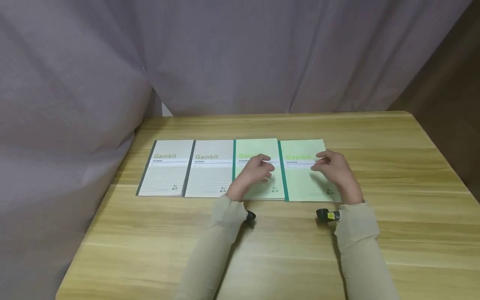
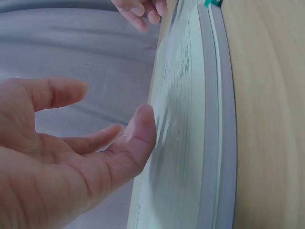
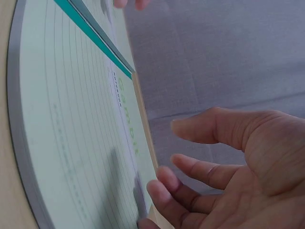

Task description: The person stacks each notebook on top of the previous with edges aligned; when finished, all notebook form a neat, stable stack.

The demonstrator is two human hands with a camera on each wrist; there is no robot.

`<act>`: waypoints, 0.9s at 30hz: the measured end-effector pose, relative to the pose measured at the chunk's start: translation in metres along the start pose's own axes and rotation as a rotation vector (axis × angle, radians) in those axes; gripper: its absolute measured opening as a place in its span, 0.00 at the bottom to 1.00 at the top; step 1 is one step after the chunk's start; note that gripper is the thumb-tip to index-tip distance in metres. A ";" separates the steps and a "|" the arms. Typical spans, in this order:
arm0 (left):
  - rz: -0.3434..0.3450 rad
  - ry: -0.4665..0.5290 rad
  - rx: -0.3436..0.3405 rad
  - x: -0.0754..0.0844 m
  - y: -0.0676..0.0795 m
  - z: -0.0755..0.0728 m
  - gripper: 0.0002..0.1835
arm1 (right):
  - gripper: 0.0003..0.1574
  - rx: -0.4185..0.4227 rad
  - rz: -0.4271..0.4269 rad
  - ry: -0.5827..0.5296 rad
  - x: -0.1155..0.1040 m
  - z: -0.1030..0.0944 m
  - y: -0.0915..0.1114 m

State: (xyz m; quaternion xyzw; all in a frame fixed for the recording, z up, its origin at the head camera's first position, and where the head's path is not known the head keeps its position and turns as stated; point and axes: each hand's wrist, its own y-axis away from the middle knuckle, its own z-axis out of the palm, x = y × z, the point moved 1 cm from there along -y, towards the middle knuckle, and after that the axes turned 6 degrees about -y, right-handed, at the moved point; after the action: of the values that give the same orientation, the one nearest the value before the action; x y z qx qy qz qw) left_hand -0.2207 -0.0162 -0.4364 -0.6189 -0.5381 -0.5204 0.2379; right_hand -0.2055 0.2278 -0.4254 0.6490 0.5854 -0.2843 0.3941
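Two green-covered notebooks lie side by side, the left one (image 1: 258, 146) and the right one (image 1: 301, 183), each with a dark green spine. My left hand (image 1: 255, 171) is over the left green notebook, fingers loosely bent and holding nothing. In the left wrist view a fingertip (image 2: 144, 125) is close to that cover (image 2: 183, 157); whether it touches, I cannot tell. That notebook's edge shows two layers, one on the other. Over the right part of the other green notebook (image 3: 71, 119) is my right hand (image 1: 333, 168), its fingers relaxed and apart with nothing between them.
Two grey-white notebooks, one at the far left (image 1: 163, 179) and one beside it (image 1: 208, 177), continue the row to the left. All lie on a wooden table (image 1: 281, 258). A grey curtain (image 1: 232, 54) hangs behind it and along its left side.
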 end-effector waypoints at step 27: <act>0.053 0.024 -0.131 0.003 -0.006 0.016 0.25 | 0.38 -0.009 0.213 -0.114 0.023 -0.021 0.000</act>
State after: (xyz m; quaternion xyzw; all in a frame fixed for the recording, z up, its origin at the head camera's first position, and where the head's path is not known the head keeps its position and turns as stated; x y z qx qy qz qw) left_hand -0.2204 0.0009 -0.4409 -0.6408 -0.4836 -0.5554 0.2172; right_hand -0.2037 0.2580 -0.4336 0.6883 0.4912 -0.2747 0.4578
